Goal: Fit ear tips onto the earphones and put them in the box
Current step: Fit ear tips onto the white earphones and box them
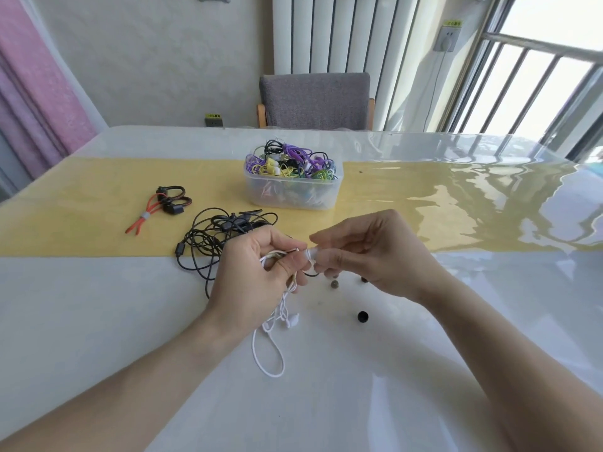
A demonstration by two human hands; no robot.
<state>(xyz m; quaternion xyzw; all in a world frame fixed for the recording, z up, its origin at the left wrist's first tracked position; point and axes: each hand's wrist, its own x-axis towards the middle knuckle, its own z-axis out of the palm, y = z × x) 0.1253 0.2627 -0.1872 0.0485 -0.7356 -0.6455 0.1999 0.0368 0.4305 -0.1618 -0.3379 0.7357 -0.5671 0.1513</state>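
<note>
My left hand (257,269) grips a bunched white earphone cable (270,350), whose loops and second earbud hang down onto the table. My right hand (365,252) pinches a small white ear tip (310,254) at the earbud held by my left fingertips. Loose dark ear tips lie on the table below my hands: one (334,284) near the middle and a black one (362,316) closer to me. A clear plastic box (293,192), heaped with coloured earphones, stands beyond my hands on the yellow strip.
A tangle of black earphone cable (208,243) lies left of my hands. An orange-and-black earphone set (163,203) lies further left. A grey chair (315,101) stands behind the glossy white table (130,321).
</note>
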